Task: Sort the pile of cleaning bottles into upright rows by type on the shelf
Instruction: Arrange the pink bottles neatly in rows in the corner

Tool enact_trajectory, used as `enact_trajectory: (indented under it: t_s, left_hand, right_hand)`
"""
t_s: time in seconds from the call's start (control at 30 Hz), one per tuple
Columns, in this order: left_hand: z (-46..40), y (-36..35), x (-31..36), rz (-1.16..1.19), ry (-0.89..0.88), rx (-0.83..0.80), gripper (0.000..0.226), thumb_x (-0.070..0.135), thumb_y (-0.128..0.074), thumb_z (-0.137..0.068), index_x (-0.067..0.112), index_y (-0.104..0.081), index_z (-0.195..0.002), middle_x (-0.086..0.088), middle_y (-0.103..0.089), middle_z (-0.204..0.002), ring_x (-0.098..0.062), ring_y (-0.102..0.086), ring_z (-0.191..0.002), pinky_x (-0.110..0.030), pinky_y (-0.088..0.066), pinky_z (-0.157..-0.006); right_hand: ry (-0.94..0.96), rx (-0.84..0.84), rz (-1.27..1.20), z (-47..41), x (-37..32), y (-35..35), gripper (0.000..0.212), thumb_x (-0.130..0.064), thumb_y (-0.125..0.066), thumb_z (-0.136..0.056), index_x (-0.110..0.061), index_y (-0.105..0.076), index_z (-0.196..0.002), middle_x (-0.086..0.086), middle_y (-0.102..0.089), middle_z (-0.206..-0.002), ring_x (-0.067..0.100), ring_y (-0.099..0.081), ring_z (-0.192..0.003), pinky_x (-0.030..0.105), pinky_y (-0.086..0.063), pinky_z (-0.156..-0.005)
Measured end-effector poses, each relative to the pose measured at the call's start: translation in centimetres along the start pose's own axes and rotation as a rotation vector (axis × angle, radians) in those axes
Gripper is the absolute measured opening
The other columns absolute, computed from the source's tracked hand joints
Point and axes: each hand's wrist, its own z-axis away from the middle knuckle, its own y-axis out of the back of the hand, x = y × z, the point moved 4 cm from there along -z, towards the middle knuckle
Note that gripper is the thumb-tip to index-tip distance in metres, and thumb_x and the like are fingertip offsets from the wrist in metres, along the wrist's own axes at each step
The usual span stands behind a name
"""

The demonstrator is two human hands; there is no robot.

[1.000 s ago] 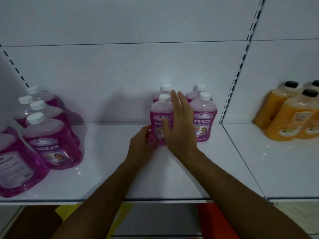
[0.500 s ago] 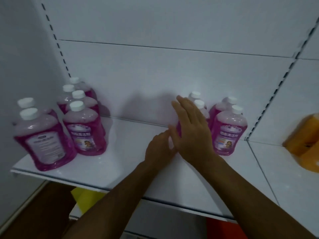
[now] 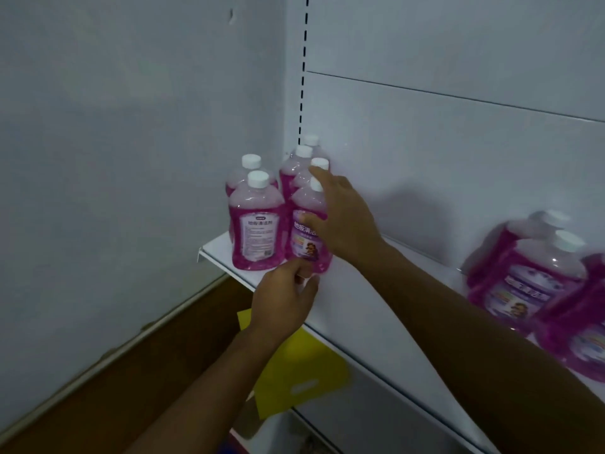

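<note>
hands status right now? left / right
Left hand: fingers curled at the base of the front pink bottle; firm grip cannot be told.
Right hand: open, fingers against the same bottle's side.

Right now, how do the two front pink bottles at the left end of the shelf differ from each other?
The left front bottle shows a white label of small print; the right front bottle shows a colourful picture label. No hand touches the left front bottle, while the right hand lies against the right front bottle's side and the left hand is at its base. Both stand upright, with pink liquid and white caps.
</note>
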Motion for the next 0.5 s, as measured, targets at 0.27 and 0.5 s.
enact_trajectory:
  t_s: [0.27, 0.5]
  left_hand:
    - [-1.7, -2.2, 1.4, 0.093, -0.062, 0.111, 0.059, 0.033, -0.075, -0.079, 0.018, -0.048, -0.129, 0.000, -0.056, -0.119, -0.017, -0.054, -0.107, -0.034, -0.050, -0.087]
    - [-5.6, -8.9, 5.7, 0.174, -0.085, -0.321, 0.056, 0.052, -0.068, -0.081, 0.023, -0.052, -0.127, 0.002, -0.066, -0.118, -0.016, -0.065, -0.099, -0.039, -0.054, -0.088]
  right_hand:
    - [-0.059, -0.023, -0.075, 1.3, 2.6, 4.8, 0.054, -0.020, -0.081, -0.076, -0.019, -0.053, -0.122, -0.001, -0.060, -0.108, 0.016, -0.058, -0.089, 0.023, -0.052, -0.070]
    - [-0.156, -0.054, 0.140, 3.5, 7.6, 10.1, 0.052, -0.019, -0.081, -0.073, -0.019, -0.051, -0.116, -0.004, -0.057, -0.101, 0.014, -0.053, -0.081, 0.008, -0.036, -0.057]
